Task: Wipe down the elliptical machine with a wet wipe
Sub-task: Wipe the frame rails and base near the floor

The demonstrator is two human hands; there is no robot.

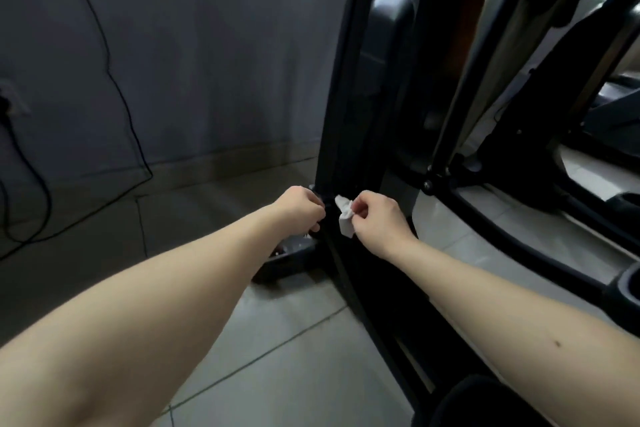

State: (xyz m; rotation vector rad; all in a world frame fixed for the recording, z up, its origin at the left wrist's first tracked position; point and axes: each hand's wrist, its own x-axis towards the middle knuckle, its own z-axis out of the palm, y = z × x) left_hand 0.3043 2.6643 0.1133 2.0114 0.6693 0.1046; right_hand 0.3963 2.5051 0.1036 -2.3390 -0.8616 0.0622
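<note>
The black elliptical machine fills the right half of the head view, its tall upright bar running down to a joint near the floor. My right hand pinches a small crumpled white wet wipe against the right side of that bar's lower end. My left hand is curled around the left side of the same joint, fingers closed against the black frame. Both forearms reach forward from the bottom corners. The machine's foot rests on the floor just under my left wrist.
A grey wall stands behind, with black cables hanging down it and looping onto the pale tiled floor at the left. More black frame bars and a pedal rail cross the right side.
</note>
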